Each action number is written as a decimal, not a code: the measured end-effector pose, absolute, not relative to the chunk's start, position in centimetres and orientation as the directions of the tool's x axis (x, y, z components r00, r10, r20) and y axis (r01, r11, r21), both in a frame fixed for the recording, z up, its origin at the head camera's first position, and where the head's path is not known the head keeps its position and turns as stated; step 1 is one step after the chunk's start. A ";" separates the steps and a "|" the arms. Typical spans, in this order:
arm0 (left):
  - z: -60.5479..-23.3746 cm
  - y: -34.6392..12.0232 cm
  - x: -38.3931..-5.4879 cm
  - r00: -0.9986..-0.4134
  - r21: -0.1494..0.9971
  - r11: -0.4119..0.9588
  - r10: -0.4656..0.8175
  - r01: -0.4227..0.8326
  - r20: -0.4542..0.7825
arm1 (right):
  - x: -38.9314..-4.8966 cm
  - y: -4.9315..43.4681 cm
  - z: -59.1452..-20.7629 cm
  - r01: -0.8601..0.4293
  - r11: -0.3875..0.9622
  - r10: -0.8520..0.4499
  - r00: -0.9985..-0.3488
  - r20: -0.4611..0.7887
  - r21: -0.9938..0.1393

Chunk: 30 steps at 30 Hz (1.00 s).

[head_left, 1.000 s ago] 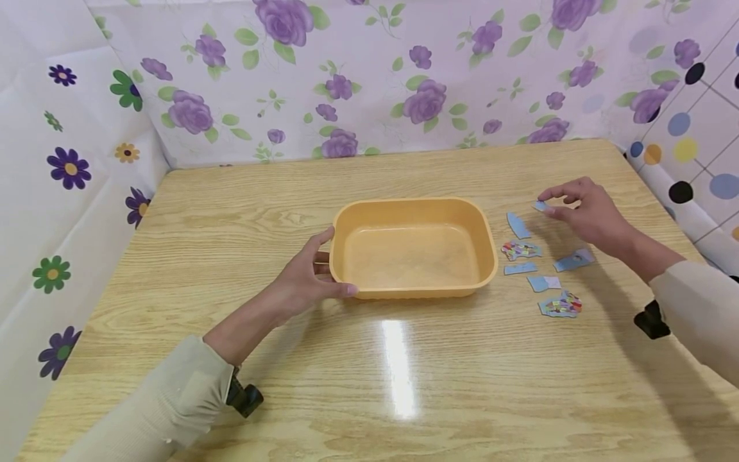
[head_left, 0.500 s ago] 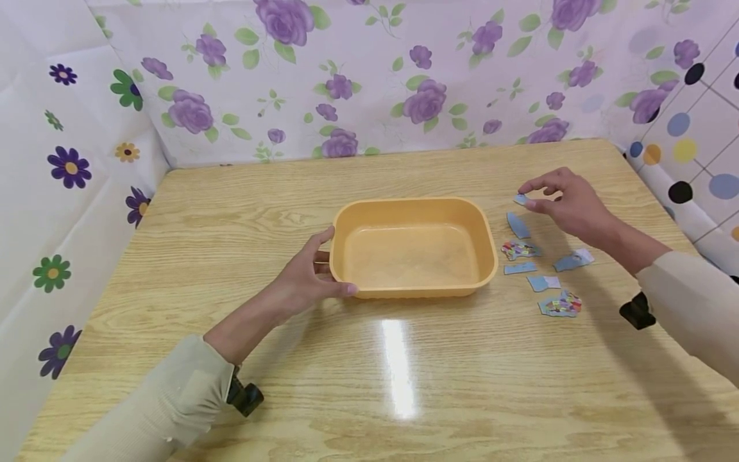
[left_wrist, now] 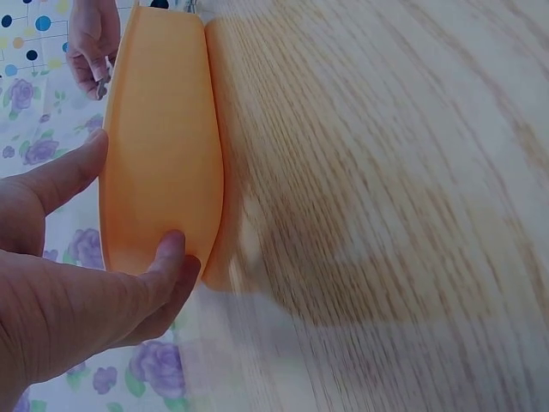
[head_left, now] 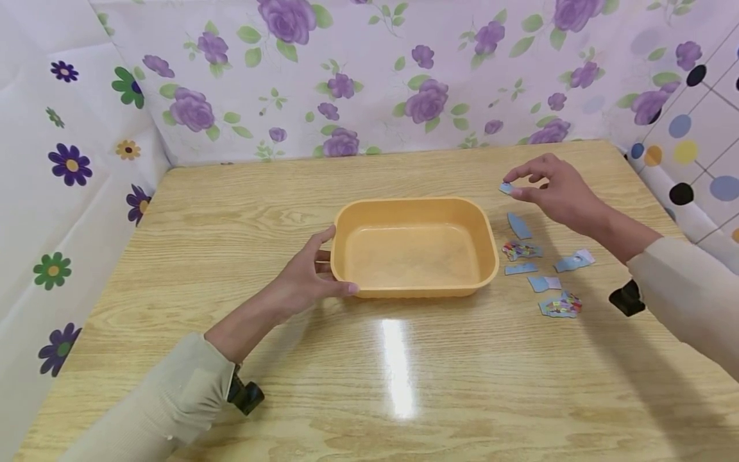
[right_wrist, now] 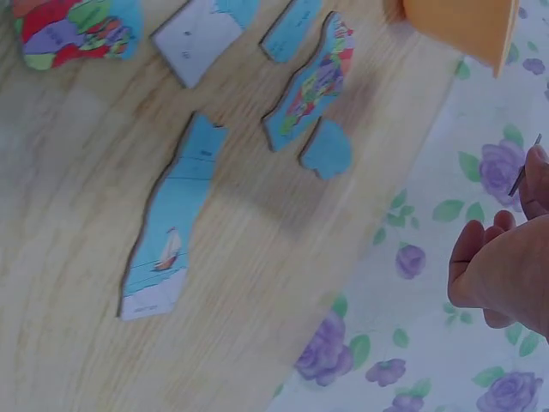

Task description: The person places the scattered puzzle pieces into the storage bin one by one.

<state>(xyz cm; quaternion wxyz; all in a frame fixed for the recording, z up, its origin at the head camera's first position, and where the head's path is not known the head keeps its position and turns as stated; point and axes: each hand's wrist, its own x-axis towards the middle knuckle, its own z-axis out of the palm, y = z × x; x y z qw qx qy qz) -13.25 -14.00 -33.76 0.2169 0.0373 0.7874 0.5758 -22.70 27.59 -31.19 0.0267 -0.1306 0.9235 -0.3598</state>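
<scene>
In the head view, my left hand (head_left: pixel 303 279) holds the left end of a yellow-orange plastic basin (head_left: pixel 412 260), its thumb along the near side. The left wrist view shows thumb and fingers spread over the basin's outer wall (left_wrist: pixel 167 129). Nothing lies inside the basin. Beyond its right end, my right hand (head_left: pixel 560 192) pinches a small light-blue puzzle piece (head_left: pixel 505 188) between thumb and fingers, raised over the table. In the right wrist view that piece (right_wrist: pixel 517 180) appears only as a thin edge.
Several flat puzzle pieces lie right of the basin: a blue curved one (head_left: pixel 519 226), two with map colours (head_left: pixel 521 249), a short blue strip (head_left: pixel 521 269), a blue-and-white one (head_left: pixel 544 283) and a long one with a sailboat (right_wrist: pixel 171 223). Flowered sheeting (head_left: pixel 346 83) stands behind the table.
My right hand has carried the pinched puzzle piece leftward and toward the table's far side. My left hand and the basin have stayed in place.
</scene>
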 end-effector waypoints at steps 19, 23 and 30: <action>-33.6 -14.0 -13.3 -0.901 0.909 0.371 0.302 -0.190 -0.311 | -23.5 24.8 -29.6 -0.250 0.665 -0.330 -0.944 0.023 -0.704; -33.6 -14.0 -13.3 -0.900 0.912 0.364 0.307 -0.190 -0.310 | -23.5 23.9 -29.3 -0.251 0.657 -0.349 -0.937 0.008 -0.711; -33.6 -14.0 -13.3 -0.900 0.911 0.369 0.308 -0.185 -0.308 | -23.8 22.0 -28.8 -0.288 0.647 -0.387 -0.922 0.021 -0.706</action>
